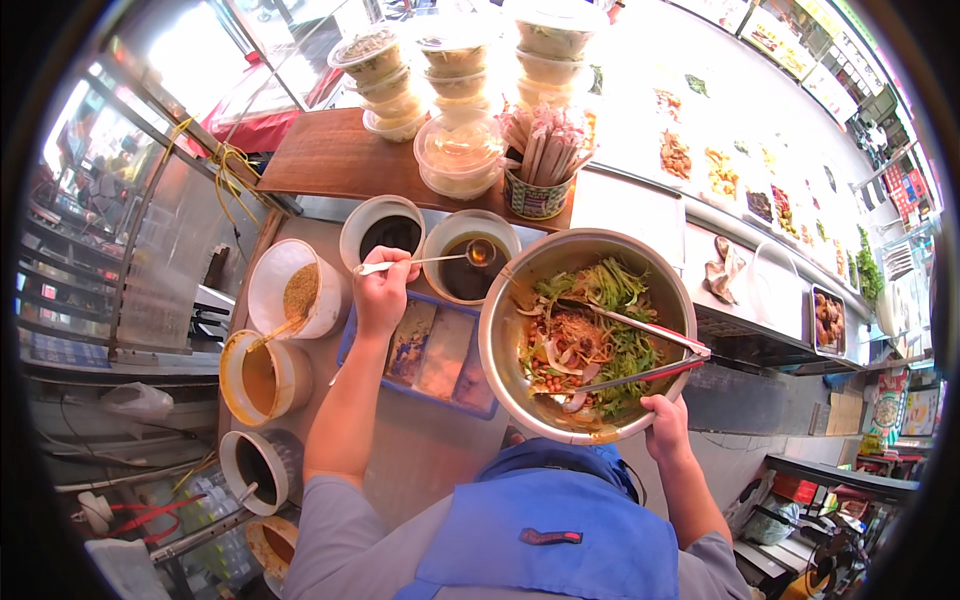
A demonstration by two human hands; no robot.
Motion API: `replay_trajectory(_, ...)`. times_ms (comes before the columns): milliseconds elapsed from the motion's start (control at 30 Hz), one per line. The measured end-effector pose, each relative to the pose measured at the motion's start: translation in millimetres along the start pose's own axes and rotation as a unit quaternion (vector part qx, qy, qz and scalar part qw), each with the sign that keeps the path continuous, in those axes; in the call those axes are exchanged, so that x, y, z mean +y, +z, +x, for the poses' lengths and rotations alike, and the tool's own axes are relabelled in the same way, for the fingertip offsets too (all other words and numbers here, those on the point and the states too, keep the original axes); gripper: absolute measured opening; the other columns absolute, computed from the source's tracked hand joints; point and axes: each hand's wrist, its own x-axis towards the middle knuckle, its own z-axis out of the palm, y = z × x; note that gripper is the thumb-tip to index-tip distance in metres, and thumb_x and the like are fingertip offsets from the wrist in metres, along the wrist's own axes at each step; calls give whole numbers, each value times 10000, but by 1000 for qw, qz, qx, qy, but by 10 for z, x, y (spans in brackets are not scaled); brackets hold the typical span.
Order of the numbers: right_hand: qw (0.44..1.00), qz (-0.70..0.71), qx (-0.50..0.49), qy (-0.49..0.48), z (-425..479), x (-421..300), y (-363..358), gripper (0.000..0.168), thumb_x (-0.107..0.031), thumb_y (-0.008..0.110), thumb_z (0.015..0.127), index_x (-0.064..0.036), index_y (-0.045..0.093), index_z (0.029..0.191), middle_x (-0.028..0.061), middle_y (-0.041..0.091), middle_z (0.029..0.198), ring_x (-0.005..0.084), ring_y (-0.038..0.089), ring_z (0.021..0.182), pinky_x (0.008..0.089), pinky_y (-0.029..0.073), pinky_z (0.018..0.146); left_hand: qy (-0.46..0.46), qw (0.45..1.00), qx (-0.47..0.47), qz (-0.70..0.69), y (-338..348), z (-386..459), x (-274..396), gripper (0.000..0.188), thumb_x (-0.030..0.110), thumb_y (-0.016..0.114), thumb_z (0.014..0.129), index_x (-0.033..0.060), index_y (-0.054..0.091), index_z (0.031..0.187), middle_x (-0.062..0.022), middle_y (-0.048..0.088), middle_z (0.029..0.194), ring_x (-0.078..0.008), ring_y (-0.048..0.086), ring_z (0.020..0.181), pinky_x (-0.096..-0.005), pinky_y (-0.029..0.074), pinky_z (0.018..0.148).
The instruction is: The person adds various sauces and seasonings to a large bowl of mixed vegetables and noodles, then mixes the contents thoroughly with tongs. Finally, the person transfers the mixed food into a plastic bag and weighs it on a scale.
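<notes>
My left hand (384,289) grips the handle of a small ladle (481,253), whose bowl carries brown liquid above a white tub of dark sauce (471,227). With my right hand (664,429) I hold the rim of a large steel mixing bowl (589,244) at its lower right. Inside it lie leafy greens (626,289), peanuts, onion slices and a mound of reddish seasoning (576,335). Steel tongs (646,325) with red grips rest in the bowl, their joined end over its right rim. The bowl's near edge is close to my blue apron (555,525).
Another tub of dark sauce (382,210) stands left of the ladle. Down the left side are tubs of ground seasoning (262,285), orange sauce (296,382) and dark liquid (281,465). A blue divided seasoning box (450,401) sits below. Stacked lidded bowls (459,157) and a can of wrapped chopsticks (536,196) occupy the wooden shelf (322,157).
</notes>
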Motion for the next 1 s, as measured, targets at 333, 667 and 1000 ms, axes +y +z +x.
replay_trajectory(333, 1000, -13, -14, 17, 29, -221, 274, 475, 48, 554, 811, 17, 515, 1283, 126, 604, 1166, 266, 615, 1056, 388, 513, 944, 141, 987, -40, -57, 31, -485, 670, 86, -12, 543, 916, -9, 629, 908, -121, 660, 975, -176, 647, 808, -313, 557, 789)
replay_trajectory(667, 997, -30, -56, 46, 153, -307, 527, 480, 61, 548, 805, 3, 502, 1279, 119, 599, 1147, 260, 618, 1016, 396, 534, 907, 234, 914, 78, 322, -726, 326, -314, 32, 6, 615, 894, 12, 646, 900, -116, 646, 889, -232, 666, 762, -338, 539, 697)
replay_trajectory(1000, 996, -58, -63, 22, 151, -353, 603, 452, 48, 522, 811, 31, 516, 1262, 151, 623, 1129, 281, 648, 1015, 415, 539, 942, 59, 961, 162, 215, -944, 542, -679, 66, 59, 618, 904, 0, 647, 914, -127, 702, 808, -205, 709, 723, -322, 565, 661)
